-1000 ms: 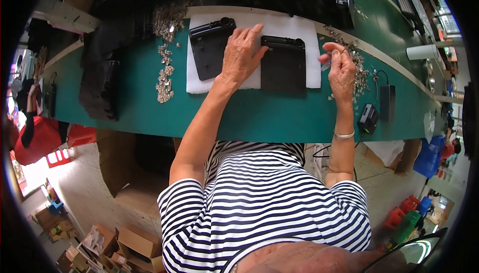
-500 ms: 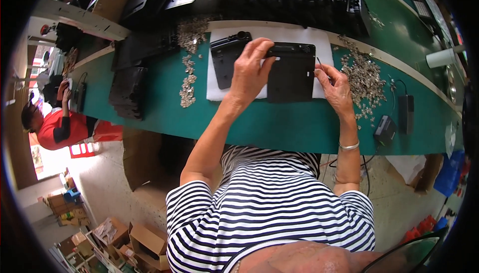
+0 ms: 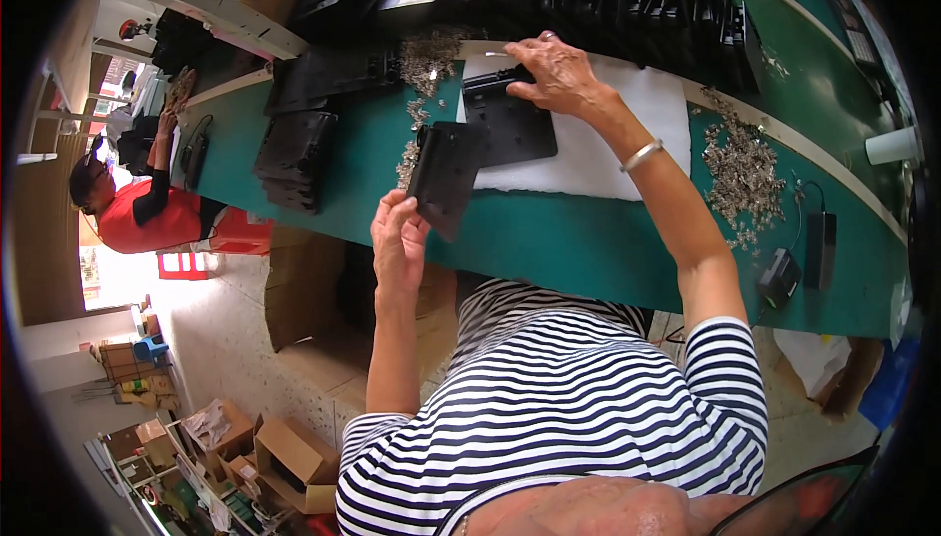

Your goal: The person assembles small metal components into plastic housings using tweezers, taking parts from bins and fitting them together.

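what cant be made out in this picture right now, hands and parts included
All in the head view:
Raised black panel: its far face is turned away from the camera, in the left hand.
Lying black panel: the right hand covers part of its upper edge, so grip or mere touch is unclear.
Right-hand pile of metal pieces: too small to tell single shapes.
Row of black parts: dark, cut off by the top edge.

The desk (image 3: 588,232) is well lit, the far left is bleached by glare, and outer lines are bent.
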The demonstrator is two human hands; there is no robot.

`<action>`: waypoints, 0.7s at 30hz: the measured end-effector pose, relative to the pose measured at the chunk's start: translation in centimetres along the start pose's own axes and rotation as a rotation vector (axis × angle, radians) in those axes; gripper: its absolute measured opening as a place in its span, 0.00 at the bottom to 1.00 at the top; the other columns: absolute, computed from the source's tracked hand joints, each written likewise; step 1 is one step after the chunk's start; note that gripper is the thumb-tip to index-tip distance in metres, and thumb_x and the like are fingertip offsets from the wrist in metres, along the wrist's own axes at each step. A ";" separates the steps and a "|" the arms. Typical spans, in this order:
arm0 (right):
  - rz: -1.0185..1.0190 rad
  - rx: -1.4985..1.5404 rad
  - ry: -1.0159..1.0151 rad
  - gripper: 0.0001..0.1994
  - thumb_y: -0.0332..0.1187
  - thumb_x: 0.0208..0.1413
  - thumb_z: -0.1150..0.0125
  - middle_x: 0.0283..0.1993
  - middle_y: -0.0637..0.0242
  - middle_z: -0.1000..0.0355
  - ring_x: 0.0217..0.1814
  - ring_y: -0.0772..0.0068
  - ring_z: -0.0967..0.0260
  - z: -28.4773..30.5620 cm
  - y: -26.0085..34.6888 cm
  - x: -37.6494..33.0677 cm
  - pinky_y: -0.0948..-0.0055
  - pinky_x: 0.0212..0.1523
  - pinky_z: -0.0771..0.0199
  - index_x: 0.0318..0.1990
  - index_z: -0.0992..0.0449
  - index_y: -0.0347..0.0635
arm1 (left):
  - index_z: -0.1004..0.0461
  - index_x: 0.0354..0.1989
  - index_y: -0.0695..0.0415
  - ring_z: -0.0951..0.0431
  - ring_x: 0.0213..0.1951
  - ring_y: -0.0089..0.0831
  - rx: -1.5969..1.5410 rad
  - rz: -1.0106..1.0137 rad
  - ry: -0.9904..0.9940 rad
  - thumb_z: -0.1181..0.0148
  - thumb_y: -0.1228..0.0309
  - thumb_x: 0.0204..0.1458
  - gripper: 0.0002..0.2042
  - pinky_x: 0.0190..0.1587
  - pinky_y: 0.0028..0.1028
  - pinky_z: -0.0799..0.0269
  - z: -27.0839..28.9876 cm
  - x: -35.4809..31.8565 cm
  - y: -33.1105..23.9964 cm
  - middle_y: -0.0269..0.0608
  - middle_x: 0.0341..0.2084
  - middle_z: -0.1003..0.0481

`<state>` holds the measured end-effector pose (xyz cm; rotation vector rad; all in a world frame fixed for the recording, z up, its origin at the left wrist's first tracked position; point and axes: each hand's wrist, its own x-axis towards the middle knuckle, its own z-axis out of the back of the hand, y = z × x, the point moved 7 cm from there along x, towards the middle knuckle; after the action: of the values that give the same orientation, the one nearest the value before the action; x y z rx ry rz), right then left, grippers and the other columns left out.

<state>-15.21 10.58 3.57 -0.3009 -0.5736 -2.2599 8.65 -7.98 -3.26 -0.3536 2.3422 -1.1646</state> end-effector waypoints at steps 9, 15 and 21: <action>0.145 -0.122 0.228 0.16 0.40 0.47 0.34 0.41 0.60 0.24 0.49 0.58 0.28 -3.7 -0.8 1.7 0.61 0.49 0.26 0.41 0.26 0.41 | 0.39 0.58 0.65 0.23 0.46 0.34 -0.196 0.038 0.067 0.45 0.81 0.52 0.23 0.57 0.35 0.28 -0.3 -0.8 -1.0 0.46 0.46 0.25; -0.287 0.110 0.388 0.20 0.36 0.45 0.32 0.35 0.64 0.25 0.38 0.66 0.28 0.7 -3.6 -1.0 0.69 0.40 0.27 0.46 0.25 0.36 | 0.36 0.56 0.63 0.23 0.47 0.34 -0.353 0.058 0.051 0.46 0.82 0.54 0.20 0.58 0.35 0.28 -2.8 0.6 1.0 0.45 0.47 0.26; -0.633 1.210 -0.055 0.11 0.35 0.51 0.33 0.27 0.77 0.29 0.25 0.88 0.39 0.6 -1.8 -7.9 0.85 0.22 0.41 0.39 0.24 0.41 | 0.34 0.49 0.60 0.23 0.49 0.32 -0.431 0.050 0.111 0.47 0.83 0.56 0.13 0.57 0.32 0.26 -7.4 2.9 3.9 0.43 0.44 0.26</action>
<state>-11.19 16.98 0.51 0.4943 -2.1134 -1.9866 2.22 -1.93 -3.56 -0.3812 2.6770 -0.6623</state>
